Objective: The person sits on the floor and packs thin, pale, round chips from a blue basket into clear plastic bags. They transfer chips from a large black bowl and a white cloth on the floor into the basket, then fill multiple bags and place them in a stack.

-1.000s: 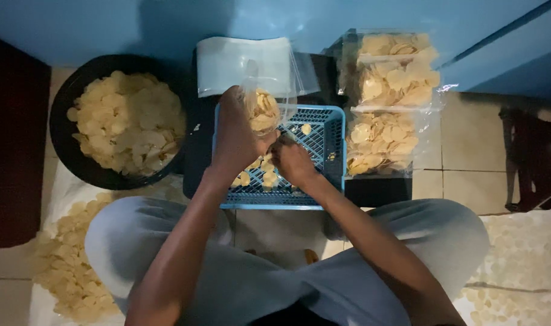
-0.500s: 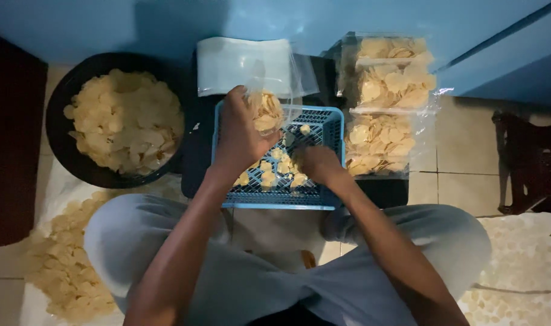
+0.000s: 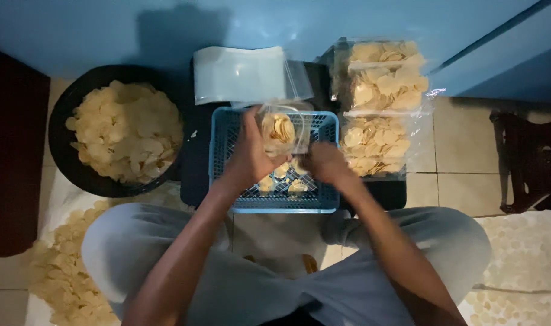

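Note:
My left hand [image 3: 249,158] grips a clear plastic bag [image 3: 281,128] partly filled with pale yellow chips, held upright over a blue plastic basket [image 3: 227,136]. My right hand [image 3: 325,163] is low in the basket beside the bag, its fingers curled down over loose chips [image 3: 287,184] on the basket floor. Whether it holds chips is hidden. The basket rests on a dark stand in front of my crossed legs.
A black tub [image 3: 67,163] heaped with chips sits at the left. A stack of empty clear bags [image 3: 239,73] lies beyond the basket. Filled chip bags [image 3: 381,108] are piled at the right. More chips are spread on sheets on the floor [image 3: 52,271].
My right hand has moved from the middle of the basket toward its right side. The bag in my left hand has stayed over the basket.

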